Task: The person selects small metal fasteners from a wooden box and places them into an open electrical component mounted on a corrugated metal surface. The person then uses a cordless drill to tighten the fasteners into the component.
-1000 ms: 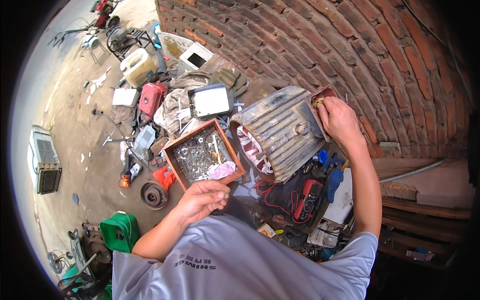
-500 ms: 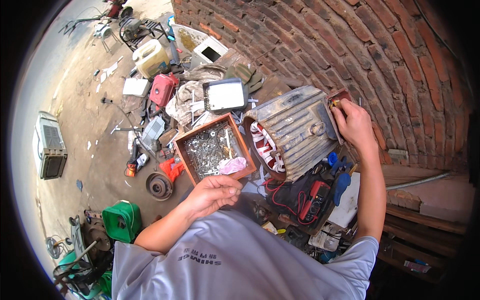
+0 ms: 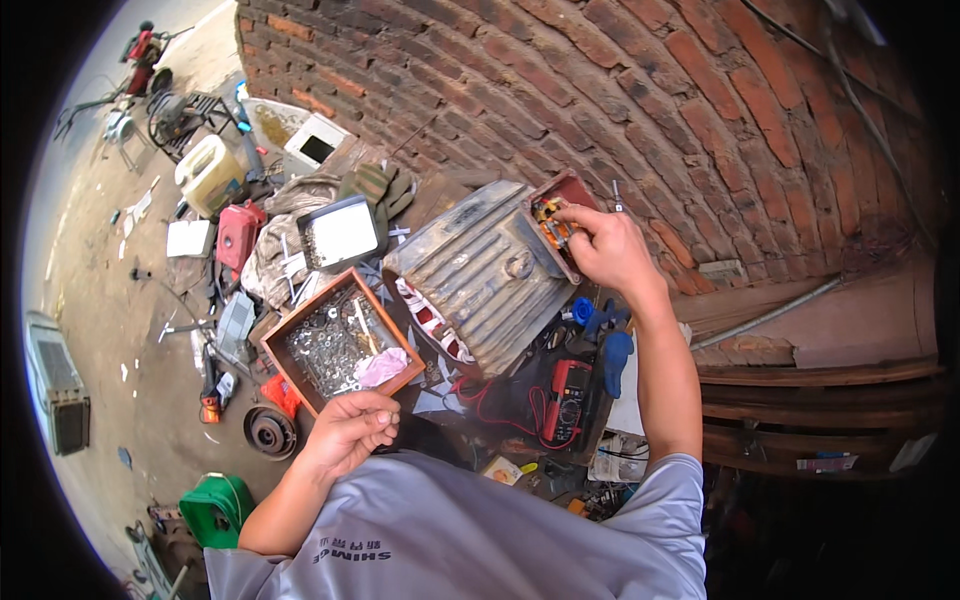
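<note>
A ribbed grey motor housing (image 3: 470,270) lies on its side in front of me, with red and white windings showing in its open end. On its right side is an open terminal box (image 3: 572,190) with yellow-orange parts inside. My right hand (image 3: 610,250) reaches into this box, index finger and thumb drawn together at those parts; what they grip is hidden. My left hand (image 3: 350,430) hovers by the near edge of a wooden tray (image 3: 290,330) of loose screws, nuts and washers. Its fingers are curled in a pinch, and anything between them is too small to name. A pink cloth (image 3: 382,367) lies in the tray.
A red multimeter (image 3: 568,400) with red leads lies right of the tray, near blue-handled tools (image 3: 618,360). A brick wall (image 3: 560,90) rises behind the motor. Leftward are a white-lined pan (image 3: 345,235), a red jerrycan (image 3: 238,235), a pulley (image 3: 270,432) and a green bucket (image 3: 215,508).
My view has swung to the right, so everything sits farther left in the picture. More of the terminal box's inside shows. My right hand remains at the box and my left by the tray.
</note>
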`<action>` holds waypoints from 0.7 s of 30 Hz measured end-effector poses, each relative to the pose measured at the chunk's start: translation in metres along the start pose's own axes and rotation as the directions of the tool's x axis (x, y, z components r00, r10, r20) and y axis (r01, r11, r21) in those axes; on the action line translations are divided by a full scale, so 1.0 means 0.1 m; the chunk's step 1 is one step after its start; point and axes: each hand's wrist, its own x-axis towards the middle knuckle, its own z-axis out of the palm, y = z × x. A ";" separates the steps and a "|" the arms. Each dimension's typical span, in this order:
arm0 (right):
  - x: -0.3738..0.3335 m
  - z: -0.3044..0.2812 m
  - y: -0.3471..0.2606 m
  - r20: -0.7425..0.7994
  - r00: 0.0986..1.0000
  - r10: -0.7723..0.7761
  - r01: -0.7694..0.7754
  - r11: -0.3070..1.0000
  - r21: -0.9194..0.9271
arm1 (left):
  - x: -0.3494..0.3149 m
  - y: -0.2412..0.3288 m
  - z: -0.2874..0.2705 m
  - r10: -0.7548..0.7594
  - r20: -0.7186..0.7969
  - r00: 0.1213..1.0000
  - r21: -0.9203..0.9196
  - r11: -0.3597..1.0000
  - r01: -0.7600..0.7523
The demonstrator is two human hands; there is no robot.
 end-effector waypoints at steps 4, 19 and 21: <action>0.00 -0.05 -0.03 0.013 0.999 0.052 -0.052 0.999 -0.003 | 0.02 0.01 0.05 0.003 0.000 1.000 0.017 1.000 -0.003; -1.28 0.51 -1.17 -0.050 0.960 -0.274 0.210 0.597 0.774 | 0.40 -0.06 0.78 0.020 0.146 0.989 -0.008 1.000 -0.019; -1.30 0.50 -1.16 0.021 0.979 -0.204 0.099 0.557 0.825 | 0.42 -0.08 0.78 0.027 0.161 0.987 -0.031 0.999 -0.022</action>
